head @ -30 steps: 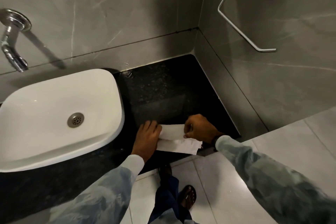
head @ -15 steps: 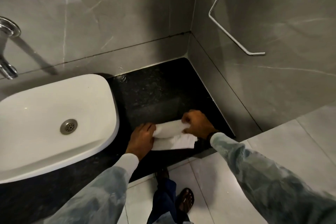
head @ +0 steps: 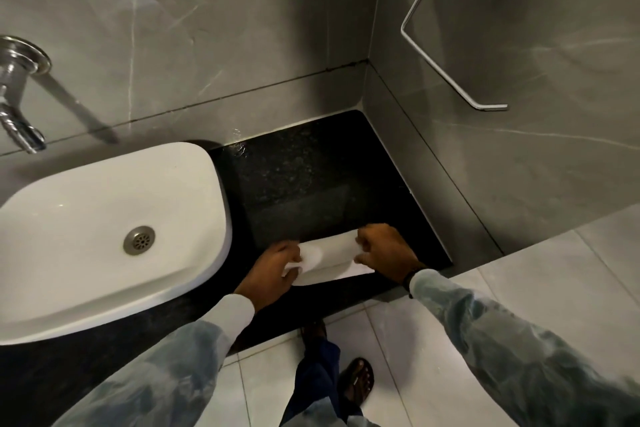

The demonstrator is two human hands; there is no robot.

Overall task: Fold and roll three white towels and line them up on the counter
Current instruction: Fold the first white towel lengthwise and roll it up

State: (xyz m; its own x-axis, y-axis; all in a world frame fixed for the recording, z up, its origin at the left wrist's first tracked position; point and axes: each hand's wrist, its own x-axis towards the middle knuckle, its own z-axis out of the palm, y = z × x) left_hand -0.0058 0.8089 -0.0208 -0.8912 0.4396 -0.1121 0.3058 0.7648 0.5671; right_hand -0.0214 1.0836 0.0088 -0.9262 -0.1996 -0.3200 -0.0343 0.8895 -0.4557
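Note:
A white towel [head: 330, 257], partly rolled into a cylinder, lies near the front edge of the black stone counter [head: 311, 177]. A flat tail of it still spreads toward me under the roll. My left hand [head: 275, 269] grips the roll's left end, fingers curled over it. My right hand [head: 384, 250] is closed on the right end. Only this one towel is in view.
A white basin [head: 104, 236] stands on the counter just left of my hands, with a chrome tap [head: 17, 104] above it. Grey tiled walls close the counter at the back and right, where a chrome towel ring [head: 450, 38] hangs. Pale floor tiles lie below.
The roll has grown thicker and moved slightly away from me, and the flat tail has shortened. Both hands went forward with it. The camera view drifted.

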